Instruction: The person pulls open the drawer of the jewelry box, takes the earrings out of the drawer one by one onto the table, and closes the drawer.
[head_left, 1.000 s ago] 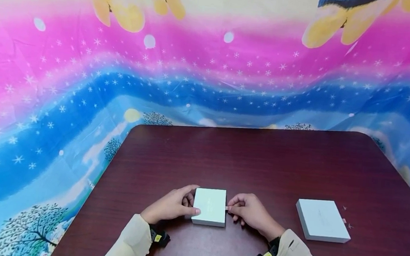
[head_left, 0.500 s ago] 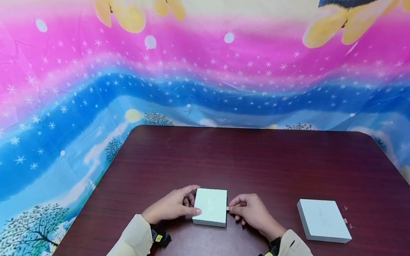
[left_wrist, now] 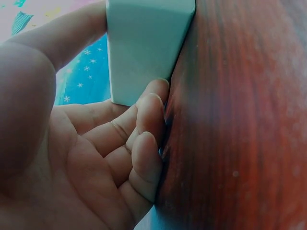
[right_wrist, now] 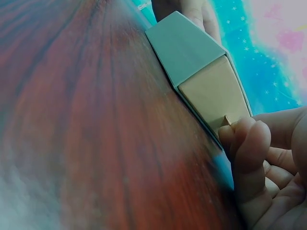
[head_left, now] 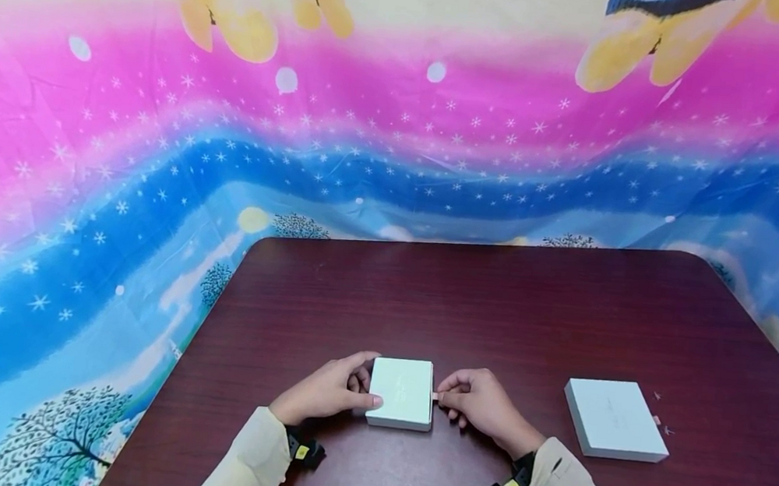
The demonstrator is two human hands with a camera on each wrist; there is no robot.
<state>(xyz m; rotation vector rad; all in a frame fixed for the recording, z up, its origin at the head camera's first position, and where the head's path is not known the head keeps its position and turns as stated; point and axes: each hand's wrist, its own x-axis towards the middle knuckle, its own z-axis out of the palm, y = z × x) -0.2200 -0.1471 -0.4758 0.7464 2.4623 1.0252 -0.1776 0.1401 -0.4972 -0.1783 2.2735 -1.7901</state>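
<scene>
While the left hand (head_left: 324, 389), half open, grips a white box (head_left: 400, 391) by its left side, the right hand (head_left: 479, 405), nearly closed, pinches the small tab (head_left: 436, 396) at its right; the box lies flat on the table (head_left: 426, 301).

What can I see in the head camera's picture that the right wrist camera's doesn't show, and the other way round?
Only the head view: the second white box on the table's right side, the person's sleeves, and the top of the handled box.

Only the right wrist view: the broad tan end face framed by the handled box's right end.

Both: the handled box, the left hand at its far end (only partly visible in the wrist view), the right hand pinching a small tab, the reddish-brown table and the printed backdrop.
</scene>
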